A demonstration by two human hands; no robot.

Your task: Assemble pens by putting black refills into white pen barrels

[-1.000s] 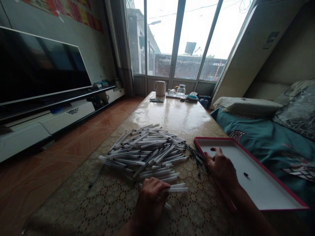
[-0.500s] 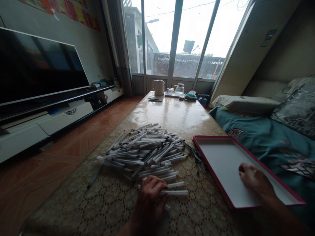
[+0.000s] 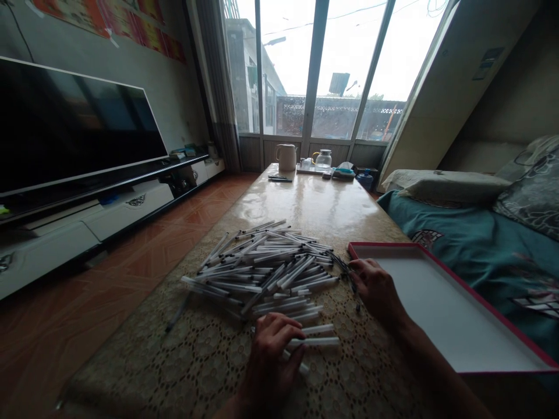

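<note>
A heap of whitish pen barrels [image 3: 262, 262], many with dark ends, lies on the patterned table cover. My left hand [image 3: 273, 352] rests at the heap's near side, fingers curled round a pen barrel [image 3: 304, 368] whose end shows below the thumb. Two more barrels [image 3: 321, 341] stick out to the right of its fingers. My right hand [image 3: 378, 291] is over the left rim of the shallow red-edged box lid [image 3: 480, 305]. Its fingertips are pinched together at a small pile of thin black pieces [image 3: 338, 262]; what they hold is too small to make out.
At the table's [image 3: 301, 201] far end stand a beige jug [image 3: 286, 157], a glass pot [image 3: 324, 158] and a tissue pack [image 3: 343, 171]. A single barrel [image 3: 177, 314] lies near the left edge. A teal-covered sofa [image 3: 463, 233] is to the right, a television cabinet [image 3: 131, 206] to the left.
My right hand has moved from inside the box lid, left and forward, to the black pieces. My left hand stays by the barrels. The view has shifted slightly.
</note>
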